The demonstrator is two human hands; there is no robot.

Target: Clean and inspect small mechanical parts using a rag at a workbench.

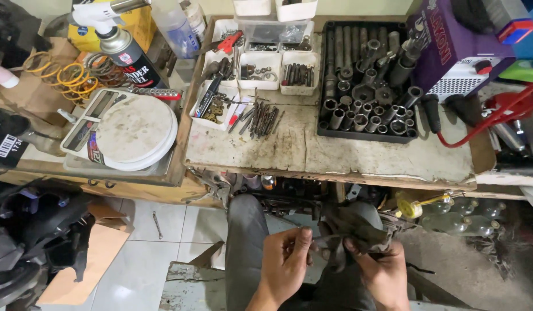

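I judge the dark grey greasy crumpled rag point(353, 233) light, limp, likely slippery; my left hand point(285, 259) and right hand point(382, 270) pinch its bunched edges.

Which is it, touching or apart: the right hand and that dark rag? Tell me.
Touching. The head view shows the right hand with its fingers pinching the dark rag over the lap, while the left hand grips its other end.
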